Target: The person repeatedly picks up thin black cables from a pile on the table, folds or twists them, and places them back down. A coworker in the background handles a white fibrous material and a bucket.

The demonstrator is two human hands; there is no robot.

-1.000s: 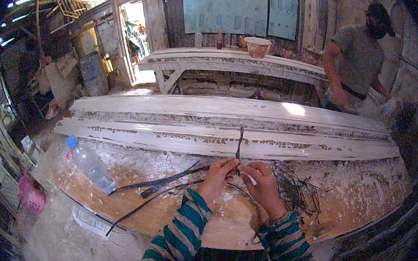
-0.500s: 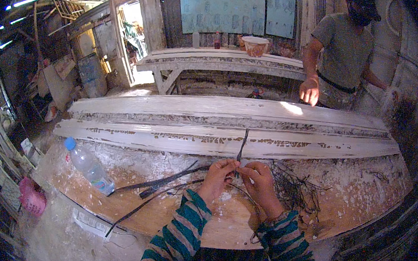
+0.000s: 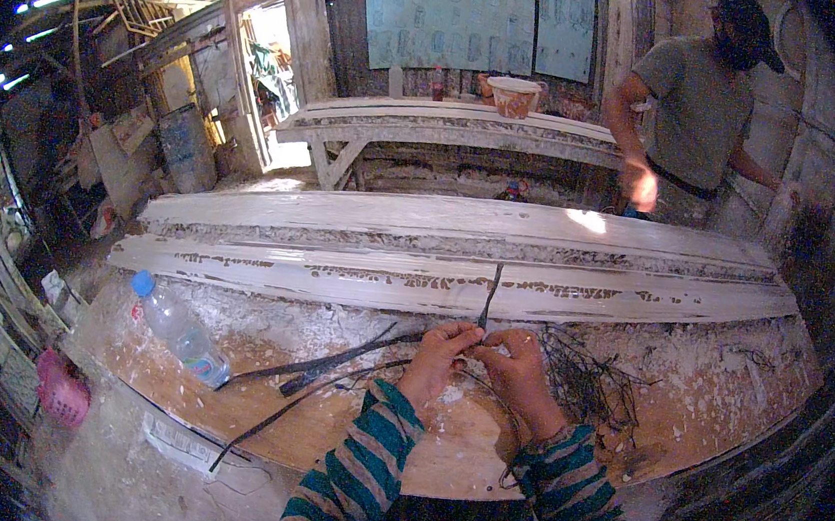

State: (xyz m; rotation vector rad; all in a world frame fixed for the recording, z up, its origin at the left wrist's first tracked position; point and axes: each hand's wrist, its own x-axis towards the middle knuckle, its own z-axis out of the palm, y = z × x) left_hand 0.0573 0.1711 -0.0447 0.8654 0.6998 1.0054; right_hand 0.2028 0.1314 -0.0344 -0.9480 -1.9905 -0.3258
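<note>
Between the two hands, at the near middle of the workbench (image 3: 225,383), a thin dark strip (image 3: 487,302) stands nearly upright, its lower end pinched where the fingertips meet. The left hand (image 3: 439,355) and right hand (image 3: 520,369) are both clenched on it, knuckles almost touching, so the work looks to be a twisting or tying of the strip's base. By my judgement that step is midway; the following move calls for a firm pinch with one hand while the other turns or feeds more strip. Longer dark strips (image 3: 327,367) trail left across the board from the same spot, and a tangle of thin dark strands (image 3: 587,382) lies just right of the right hand. Farther left a clear plastic bottle (image 3: 180,330) with a blue cap and a coloured band label lies on its side. Beyond, long white flaking planks (image 3: 437,262) cross the bench. On the back wall hang pale blue rectangular sheets (image 3: 461,14), above a round bowl (image 3: 514,94). Another person (image 3: 699,107) stands at right.
</note>
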